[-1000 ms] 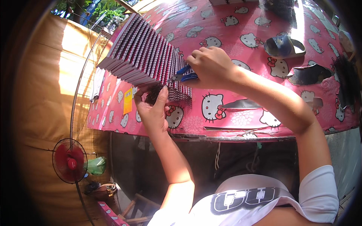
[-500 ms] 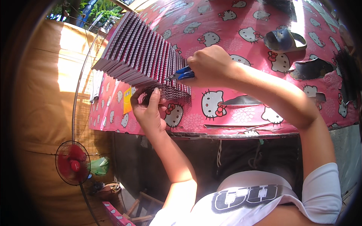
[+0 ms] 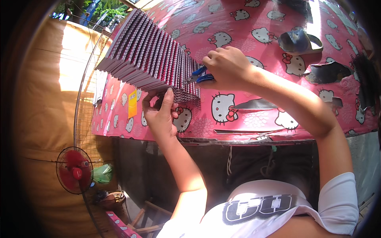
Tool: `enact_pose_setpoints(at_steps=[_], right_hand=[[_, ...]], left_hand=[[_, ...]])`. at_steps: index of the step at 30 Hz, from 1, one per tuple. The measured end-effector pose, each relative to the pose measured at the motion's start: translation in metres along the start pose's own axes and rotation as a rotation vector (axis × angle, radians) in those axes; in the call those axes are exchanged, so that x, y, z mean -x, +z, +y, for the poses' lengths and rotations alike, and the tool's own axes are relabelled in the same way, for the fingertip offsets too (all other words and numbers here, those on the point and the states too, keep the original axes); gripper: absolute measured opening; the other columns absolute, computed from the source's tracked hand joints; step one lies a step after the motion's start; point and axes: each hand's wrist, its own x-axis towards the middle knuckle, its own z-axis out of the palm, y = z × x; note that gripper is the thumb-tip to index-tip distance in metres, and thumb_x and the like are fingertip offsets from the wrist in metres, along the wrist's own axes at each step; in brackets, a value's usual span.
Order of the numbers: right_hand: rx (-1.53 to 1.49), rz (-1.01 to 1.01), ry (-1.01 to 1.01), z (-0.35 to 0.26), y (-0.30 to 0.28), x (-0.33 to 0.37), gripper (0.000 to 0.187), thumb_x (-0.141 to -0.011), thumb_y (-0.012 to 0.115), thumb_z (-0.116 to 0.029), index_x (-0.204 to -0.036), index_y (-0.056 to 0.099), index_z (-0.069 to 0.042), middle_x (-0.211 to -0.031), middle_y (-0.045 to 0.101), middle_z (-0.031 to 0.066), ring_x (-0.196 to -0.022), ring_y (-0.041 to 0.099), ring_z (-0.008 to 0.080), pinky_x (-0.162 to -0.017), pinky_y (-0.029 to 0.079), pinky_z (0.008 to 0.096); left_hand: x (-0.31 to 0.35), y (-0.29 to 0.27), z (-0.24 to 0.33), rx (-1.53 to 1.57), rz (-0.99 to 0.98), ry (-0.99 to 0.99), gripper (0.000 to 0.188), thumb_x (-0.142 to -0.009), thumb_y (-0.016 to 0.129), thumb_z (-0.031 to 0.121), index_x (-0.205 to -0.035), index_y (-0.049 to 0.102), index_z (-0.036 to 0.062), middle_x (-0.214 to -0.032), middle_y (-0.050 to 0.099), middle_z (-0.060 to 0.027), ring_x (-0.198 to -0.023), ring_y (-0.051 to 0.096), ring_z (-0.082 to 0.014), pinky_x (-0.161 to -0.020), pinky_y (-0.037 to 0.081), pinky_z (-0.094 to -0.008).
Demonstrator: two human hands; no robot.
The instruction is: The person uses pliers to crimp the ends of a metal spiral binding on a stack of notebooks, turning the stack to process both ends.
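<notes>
A long leaning row of spiral-bound notebooks (image 3: 149,53) lies on the table, with dark and red coil bindings facing up. My right hand (image 3: 230,67) grips small pliers (image 3: 204,77) with blue handles, which are spread apart. Their metal jaws sit at the coils on the right end of the row. At the row's near edge, my left hand (image 3: 160,117) is closed around the lower corner of the notebooks, thumb upright against the bindings. Its fingertips are partly hidden behind the books.
The table's pink cartoon-print cover (image 3: 254,119) is torn in places. A dark grey slide sandal (image 3: 299,43) lies at the far right. A yellow card (image 3: 132,104) is left of my left hand. A red fan (image 3: 75,170) stands at lower left, before a tan tarp (image 3: 43,111).
My right hand has shifted slightly right with the pliers, whose handles have spread wider. My left hand has moved a little right along the notebooks. The whole view has tilted slightly.
</notes>
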Motion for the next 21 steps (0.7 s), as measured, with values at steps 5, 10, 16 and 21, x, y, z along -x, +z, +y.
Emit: enact_pose_setpoints(at_steps=[5, 10, 16, 21], right_hand=[[-0.057, -0.037, -0.023, -0.014, 0.003, -0.008, 0.05, -0.074, 0.07, -0.054, -0.061, 0.067, -0.006, -0.056, 0.061, 0.0106, -0.055, 0.065, 0.0292, -0.051, 0.051, 0.0395], [-0.086, -0.255, 0.099, -0.014, -0.007, 0.001, 0.051, -0.073, 0.07, -0.055, -0.061, 0.067, -0.005, -0.058, 0.062, 0.0114, -0.054, 0.064, 0.0296, -0.051, 0.05, 0.0394], [-0.001, 0.044, -0.078, -0.003, 0.013, 0.003, 0.05, -0.073, 0.072, -0.053, -0.067, 0.064, -0.005, -0.062, 0.062, 0.0111, -0.058, 0.064, 0.0315, -0.054, 0.051, 0.0406], [-0.094, -0.532, 0.176, -0.023, -0.01, -0.009, 0.052, -0.072, 0.072, -0.055, -0.074, 0.064, -0.003, -0.072, 0.062, 0.0094, -0.07, 0.065, 0.0291, -0.064, 0.051, 0.0388]], left_hand=[[-0.005, -0.002, -0.009, -0.07, -0.049, 0.023, 0.051, -0.077, 0.08, 0.006, -0.114, 0.045, 0.0044, -0.086, 0.065, -0.0086, -0.058, 0.06, -0.0107, -0.04, 0.04, -0.0189], [-0.003, -0.007, -0.011, -0.023, -0.027, 0.019, 0.051, -0.076, 0.08, 0.003, -0.113, 0.045, 0.0032, -0.087, 0.066, -0.0102, -0.061, 0.062, -0.0119, -0.041, 0.043, -0.0199], [0.003, 0.004, -0.012, -0.049, -0.016, -0.022, 0.047, -0.078, 0.078, 0.003, -0.112, 0.047, 0.0022, -0.087, 0.066, -0.011, -0.06, 0.062, -0.0131, -0.044, 0.045, -0.0211], [0.002, -0.005, -0.016, -0.026, 0.005, -0.031, 0.051, -0.074, 0.081, 0.004, -0.112, 0.047, 0.0025, -0.089, 0.067, -0.0106, -0.062, 0.063, -0.0132, -0.044, 0.045, -0.021]])
